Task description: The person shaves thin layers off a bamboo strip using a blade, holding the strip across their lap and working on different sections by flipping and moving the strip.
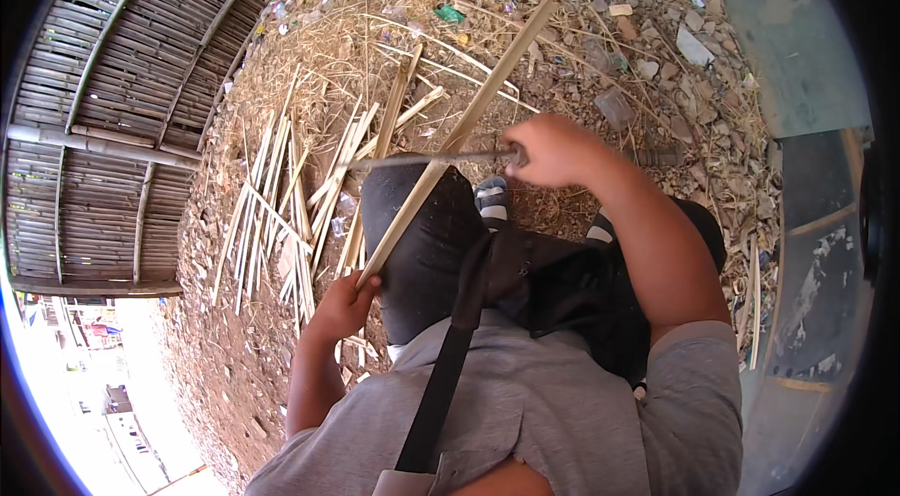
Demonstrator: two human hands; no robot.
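The left hand (342, 311) pinches the lower end of a strip (504, 69) slanting toward one o'clock, while the right hand (555, 151), curled around its handle, points a knife (480, 157) toward nine o'clock across the strip, other slats (272, 201) lying at eleven o'clock from the left hand.
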